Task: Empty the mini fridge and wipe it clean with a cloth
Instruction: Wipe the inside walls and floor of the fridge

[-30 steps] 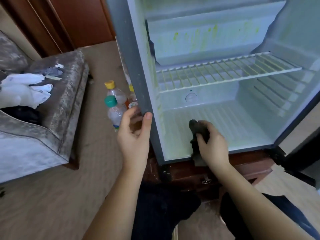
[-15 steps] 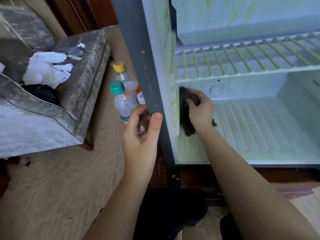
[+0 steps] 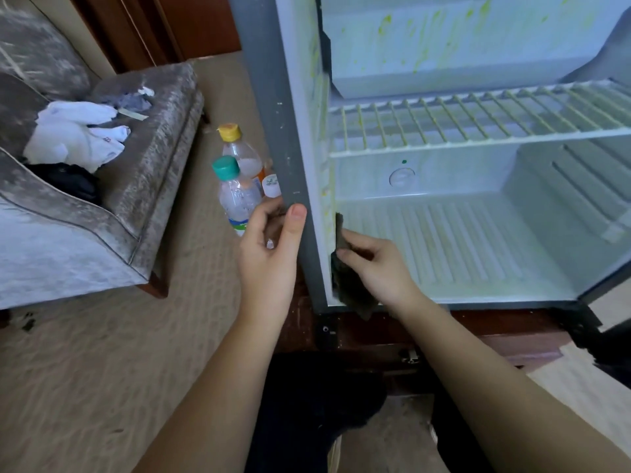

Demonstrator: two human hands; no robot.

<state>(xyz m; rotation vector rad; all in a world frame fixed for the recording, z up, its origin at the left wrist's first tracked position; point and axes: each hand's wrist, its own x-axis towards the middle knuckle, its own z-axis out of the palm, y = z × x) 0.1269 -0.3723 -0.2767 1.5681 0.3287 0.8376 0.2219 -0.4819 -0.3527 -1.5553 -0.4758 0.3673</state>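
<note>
The mini fridge (image 3: 273, 97) stands open in front of you on a dark wooden stand (image 3: 375, 332). Its lower compartment gives you wide room: the ribbed floor (image 3: 461, 240) runs open from the left wall to the right, under the wire shelf (image 3: 478, 121). Yellow-green streaks mark the back panel above the shelf and the inner left wall. Your left hand (image 3: 269, 254) grips the grey front edge of the fridge's left side, thumb flat on the front and fingers curled round the outside. Your right hand (image 3: 379, 264) pinches a dark cloth (image 3: 348, 288) between thumb and fingers and presses it to the inner left wall, low at the front corner; the cloth's tail hangs over the bottom lip. Just left of the fridge, on the carpet (image 3: 85, 370), stand a green-capped bottle (image 3: 235, 196) and a yellow-capped bottle (image 3: 239, 151), close to your left fingers; their labels are too small to read
</note>
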